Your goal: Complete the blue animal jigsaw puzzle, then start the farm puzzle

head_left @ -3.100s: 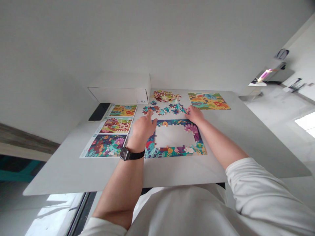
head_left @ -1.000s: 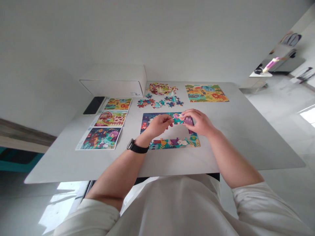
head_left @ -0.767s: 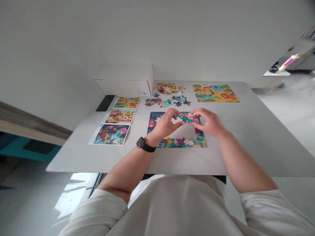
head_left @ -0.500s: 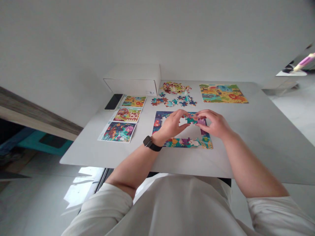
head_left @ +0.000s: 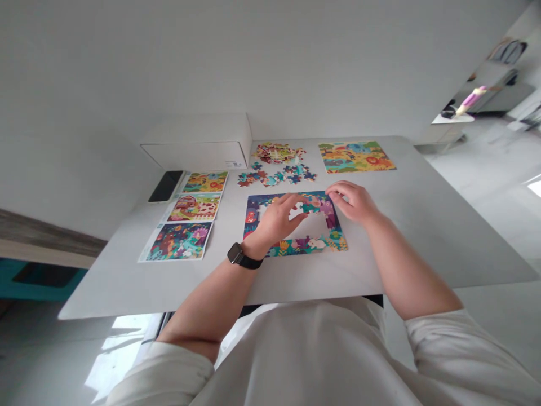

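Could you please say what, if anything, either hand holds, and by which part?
No clear hold shows: left hand over the puzzle, right hand at its far right corner.

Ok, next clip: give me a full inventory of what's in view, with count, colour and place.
Partly built puzzle: one, multicoloured, near the table's front, middle unfilled
Loose pieces: several, teal, blue and brown, beyond that puzzle
Piece pile: one, red and yellow, farther back
Animal puzzle: one, yellow and green, back right
Printed pictures: three, multicoloured, in a column at left
Phone: one, black, beside them
Box: one, white, back left
Table: one, pale grey, centre
Wall: grey, behind
Slim object: one, purple and cream, far right, unclear
Watch: one, black, left wrist
Shirt: one, off-white, bottom
Left hand: one, bare, over the partly built puzzle
Right hand: one, bare, at its far right corner
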The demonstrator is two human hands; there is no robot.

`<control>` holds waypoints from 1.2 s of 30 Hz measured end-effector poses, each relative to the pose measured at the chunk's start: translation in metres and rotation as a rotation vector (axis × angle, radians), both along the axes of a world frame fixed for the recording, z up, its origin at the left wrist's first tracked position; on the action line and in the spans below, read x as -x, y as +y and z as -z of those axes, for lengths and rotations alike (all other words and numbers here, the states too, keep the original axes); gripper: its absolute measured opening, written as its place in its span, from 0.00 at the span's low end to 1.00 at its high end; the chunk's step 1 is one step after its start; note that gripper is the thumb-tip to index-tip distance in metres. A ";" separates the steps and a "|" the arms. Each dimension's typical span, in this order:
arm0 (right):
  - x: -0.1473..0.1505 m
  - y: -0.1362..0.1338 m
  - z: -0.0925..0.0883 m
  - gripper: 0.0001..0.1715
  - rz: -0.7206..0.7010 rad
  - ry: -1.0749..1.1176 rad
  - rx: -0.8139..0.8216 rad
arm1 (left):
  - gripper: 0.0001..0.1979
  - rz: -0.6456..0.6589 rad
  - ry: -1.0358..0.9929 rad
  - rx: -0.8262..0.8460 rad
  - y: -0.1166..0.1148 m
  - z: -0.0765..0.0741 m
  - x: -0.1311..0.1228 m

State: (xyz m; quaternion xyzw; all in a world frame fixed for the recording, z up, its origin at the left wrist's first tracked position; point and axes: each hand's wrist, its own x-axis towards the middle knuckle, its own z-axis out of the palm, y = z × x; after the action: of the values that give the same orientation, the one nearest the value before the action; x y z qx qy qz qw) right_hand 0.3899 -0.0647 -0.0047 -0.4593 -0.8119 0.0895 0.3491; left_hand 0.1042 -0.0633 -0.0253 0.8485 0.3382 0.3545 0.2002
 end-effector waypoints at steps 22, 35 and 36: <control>-0.002 0.008 0.009 0.15 0.234 -0.599 0.543 | 0.17 -0.026 0.377 -0.026 0.004 0.025 -0.035; -0.001 0.009 0.009 0.16 0.230 -0.609 0.549 | 0.19 -0.003 0.434 -0.023 0.006 0.029 -0.040; -0.001 0.009 0.009 0.16 0.234 -0.607 0.549 | 0.19 -0.003 0.440 -0.025 0.006 0.030 -0.040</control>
State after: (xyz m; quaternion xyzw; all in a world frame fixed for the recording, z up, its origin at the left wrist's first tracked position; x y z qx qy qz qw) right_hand 0.3910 -0.0561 -0.0136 -0.6299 -0.7662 0.1229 -0.0332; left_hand 0.1442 -0.0571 -0.0553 0.9073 0.3705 0.1653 0.1104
